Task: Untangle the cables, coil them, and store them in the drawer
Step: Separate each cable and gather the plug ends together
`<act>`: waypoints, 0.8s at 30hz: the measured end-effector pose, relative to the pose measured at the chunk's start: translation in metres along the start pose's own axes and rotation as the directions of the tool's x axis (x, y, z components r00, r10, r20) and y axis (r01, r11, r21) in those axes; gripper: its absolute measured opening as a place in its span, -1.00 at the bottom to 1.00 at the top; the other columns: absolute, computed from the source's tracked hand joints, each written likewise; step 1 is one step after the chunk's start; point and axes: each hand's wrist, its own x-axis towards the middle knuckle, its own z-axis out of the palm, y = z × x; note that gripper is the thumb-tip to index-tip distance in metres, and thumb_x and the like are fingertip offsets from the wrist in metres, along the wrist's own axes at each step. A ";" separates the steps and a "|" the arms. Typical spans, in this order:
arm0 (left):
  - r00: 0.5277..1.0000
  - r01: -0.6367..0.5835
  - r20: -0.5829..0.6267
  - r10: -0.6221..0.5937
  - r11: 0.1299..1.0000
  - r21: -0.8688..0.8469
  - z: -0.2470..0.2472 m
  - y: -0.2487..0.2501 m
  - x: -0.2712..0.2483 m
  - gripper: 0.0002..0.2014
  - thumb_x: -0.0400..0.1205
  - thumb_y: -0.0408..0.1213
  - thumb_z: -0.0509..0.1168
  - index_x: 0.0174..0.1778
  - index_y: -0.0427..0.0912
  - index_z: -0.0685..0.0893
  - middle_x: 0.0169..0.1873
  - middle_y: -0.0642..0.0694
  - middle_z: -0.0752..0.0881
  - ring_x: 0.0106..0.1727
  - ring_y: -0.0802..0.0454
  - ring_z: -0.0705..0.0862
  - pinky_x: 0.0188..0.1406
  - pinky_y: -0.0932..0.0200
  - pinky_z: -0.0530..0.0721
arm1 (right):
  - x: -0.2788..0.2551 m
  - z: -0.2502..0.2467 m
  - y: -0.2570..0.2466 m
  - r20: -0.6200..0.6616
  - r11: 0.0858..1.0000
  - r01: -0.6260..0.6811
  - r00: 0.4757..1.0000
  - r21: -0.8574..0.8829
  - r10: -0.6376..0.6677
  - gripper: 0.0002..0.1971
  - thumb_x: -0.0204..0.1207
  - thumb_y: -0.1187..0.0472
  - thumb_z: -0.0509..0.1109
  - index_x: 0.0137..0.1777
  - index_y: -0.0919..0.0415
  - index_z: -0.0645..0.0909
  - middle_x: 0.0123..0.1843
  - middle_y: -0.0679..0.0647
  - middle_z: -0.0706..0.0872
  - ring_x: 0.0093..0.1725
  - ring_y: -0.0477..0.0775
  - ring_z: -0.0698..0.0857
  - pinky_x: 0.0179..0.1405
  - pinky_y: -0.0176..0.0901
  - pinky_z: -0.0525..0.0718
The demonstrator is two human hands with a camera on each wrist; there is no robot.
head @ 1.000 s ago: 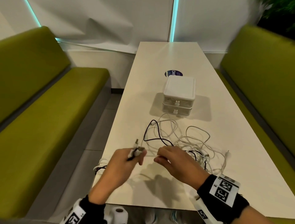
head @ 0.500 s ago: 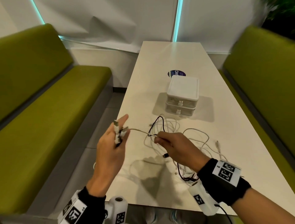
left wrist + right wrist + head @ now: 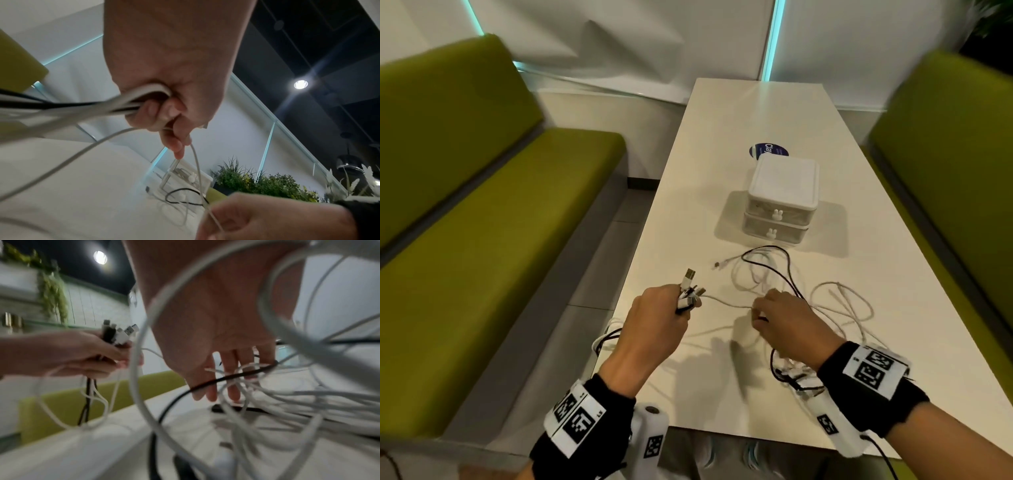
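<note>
Cables lie in a messy pile on the white table, white ones and black ones mixed up, right by the fingers of the right hand. That hand pinches one white cable. The left hand has its fingers curled tight around a bunch of plugs, which stick up above them. The little drawer box stands farther away, past both hands, with its two drawers closed.
</note>
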 end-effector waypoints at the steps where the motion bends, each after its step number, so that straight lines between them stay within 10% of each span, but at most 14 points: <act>1: 0.999 0.021 0.029 -0.022 1.000 0.011 0.000 -0.001 0.000 -0.80 0.67 -0.31 0.23 -0.07 -0.03 0.76 -0.07 0.01 0.81 0.00 -0.12 0.72 -0.03 -0.04 0.65 | 0.002 0.003 0.004 0.016 0.998 -0.002 1.000 -0.055 0.003 -0.86 0.65 0.14 0.23 0.10 0.09 0.59 0.08 0.06 0.60 0.10 0.18 0.63 0.02 0.02 0.54; 6: 0.995 0.054 0.081 -0.055 0.998 0.022 0.005 -0.004 0.001 -0.81 0.69 -0.25 0.23 -0.01 0.00 0.77 -0.10 -0.02 0.79 -0.02 -0.14 0.71 -0.04 -0.04 0.66 | 0.013 -0.005 0.016 0.091 0.999 0.003 0.996 0.043 -0.007 -0.90 0.65 0.25 0.18 -0.03 0.02 0.40 -0.15 0.06 0.60 -0.13 0.20 0.61 -0.15 0.07 0.61; 12: 1.000 0.004 -0.008 -0.005 0.999 -0.039 0.001 -0.009 0.004 -0.81 0.70 -0.19 0.24 -0.09 -0.11 0.74 -0.11 0.05 0.80 -0.03 -0.12 0.72 -0.05 -0.09 0.66 | 0.022 -0.045 0.005 -0.167 0.978 0.063 0.986 0.199 -0.029 -0.80 0.76 -0.01 0.03 0.15 0.00 0.45 -0.19 0.11 0.69 -0.18 0.33 0.66 -0.18 0.13 0.63; 19: 0.953 -0.131 -0.300 0.047 0.955 -0.266 -0.023 0.004 0.005 -0.78 0.68 -0.08 0.28 -0.03 -0.10 0.79 -0.26 0.06 0.77 -0.13 0.01 0.74 -0.11 -0.04 0.68 | 0.023 -0.097 -0.041 -0.589 0.805 0.354 0.808 0.477 -0.006 -0.76 0.76 0.07 0.12 0.15 0.10 0.60 -0.40 -0.06 0.59 -0.34 -0.03 0.60 -0.30 -0.22 0.50; 24: 0.992 0.002 -0.127 -0.010 0.998 -0.066 -0.010 -0.011 0.005 -0.65 0.66 0.07 0.25 -0.24 -0.15 0.62 -0.32 -0.02 0.72 -0.22 -0.13 0.69 -0.28 -0.05 0.62 | 0.012 -0.067 -0.019 -0.343 0.876 0.165 0.939 0.453 0.001 -0.61 0.72 -0.11 0.09 -0.08 0.14 0.59 -0.35 0.01 0.73 -0.30 -0.01 0.69 -0.15 0.05 0.64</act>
